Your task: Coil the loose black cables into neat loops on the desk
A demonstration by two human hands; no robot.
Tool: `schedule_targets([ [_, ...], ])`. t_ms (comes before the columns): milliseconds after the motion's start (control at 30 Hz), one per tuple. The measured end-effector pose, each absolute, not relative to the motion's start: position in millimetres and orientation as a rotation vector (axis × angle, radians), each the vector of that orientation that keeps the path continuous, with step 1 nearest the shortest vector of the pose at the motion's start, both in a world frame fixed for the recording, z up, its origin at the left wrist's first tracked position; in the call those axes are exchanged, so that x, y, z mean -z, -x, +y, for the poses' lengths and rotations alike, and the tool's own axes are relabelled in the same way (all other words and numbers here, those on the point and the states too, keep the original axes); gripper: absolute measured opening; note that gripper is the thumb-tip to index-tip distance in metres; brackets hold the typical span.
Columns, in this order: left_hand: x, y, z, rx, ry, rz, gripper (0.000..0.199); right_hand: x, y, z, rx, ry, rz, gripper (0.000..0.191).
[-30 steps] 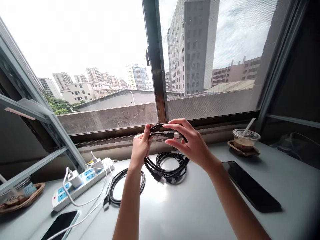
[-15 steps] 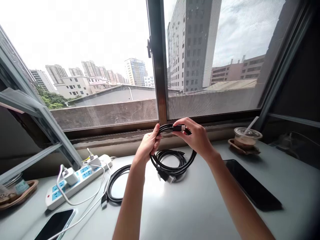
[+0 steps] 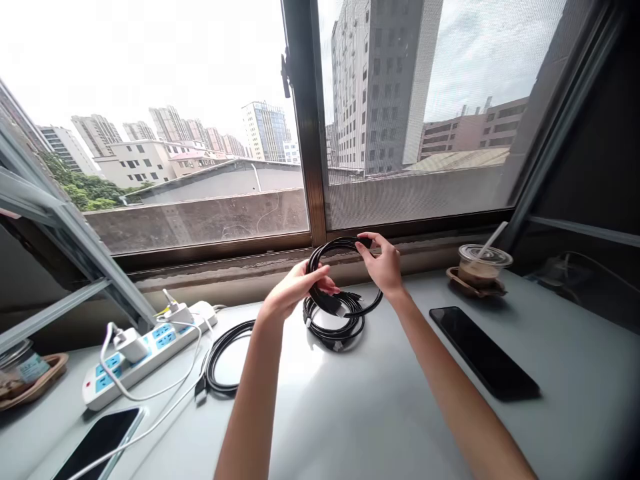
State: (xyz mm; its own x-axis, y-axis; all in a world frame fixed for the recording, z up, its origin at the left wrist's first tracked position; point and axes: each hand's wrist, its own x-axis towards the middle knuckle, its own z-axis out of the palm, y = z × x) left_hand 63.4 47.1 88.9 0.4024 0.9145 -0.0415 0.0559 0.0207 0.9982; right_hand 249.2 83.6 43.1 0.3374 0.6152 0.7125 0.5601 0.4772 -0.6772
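A looped black cable (image 3: pixel 316 261) hangs in the air between my two hands, above the table. My left hand (image 3: pixel 299 285) is wrapped round the left side of the loop, thumb in front. With a pinch, my right hand (image 3: pixel 381 261) grips the top right of the cable, near one dark end mostly covered by the fingers. The cable's other plug (image 3: pixel 330 305), with a pale metal tip, dangles just below my left fingers. Under the held loop lies a second coiled black cable (image 3: pixel 345 339), partly hidden. Another black cable coil (image 3: pixel 213 363) rests left of my left forearm.
At left stand a white power strip (image 3: pixel 145 360) with chargers and white cords, and a phone (image 3: pixel 103 440). A black phone (image 3: pixel 483 350) and a lidded drink cup (image 3: pixel 481 263) with a straw are at right. A window frame (image 3: pixel 313 193) rises behind.
The held loop has turned, bringing its dangling plug up beside my left fingers. My left fingers have shifted their grip, and the right-hand plug's metal tip is now hidden. The view has shifted slightly.
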Motion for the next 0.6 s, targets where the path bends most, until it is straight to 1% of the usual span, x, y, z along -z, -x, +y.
schedule_targets([
  [100, -86.6, -62.4, 45.4, -0.813, -1.494, 1.212, 0.015, -35.3, -248.4, 85.4, -0.172, 1.224, -1.363, 0.032],
  [267, -81.9, -57.0, 52.0, -0.796, -1.647, 1.459, 0.006, -33.3, -247.2, 81.0, -0.457, 1.357, -1.619, 0.038],
  [333, -75.8, -53.2, 60.4, -0.8, -1.679, 1.555, 0.01, -33.4, -248.2, 79.8, -0.503, 1.42, -1.724, 0.037],
  [433, -60.9, -49.2, 74.8, -0.771, -1.746, 1.673, 0.025, -27.4, -248.8, 81.1, -0.478, 1.525, -1.775, 0.035],
  [600, -23.9, -56.3, 91.5, -0.493, -1.873, 1.853, 0.037, 1.9, -244.6, 90.5, -0.476, 1.81, -1.818, 0.037],
])
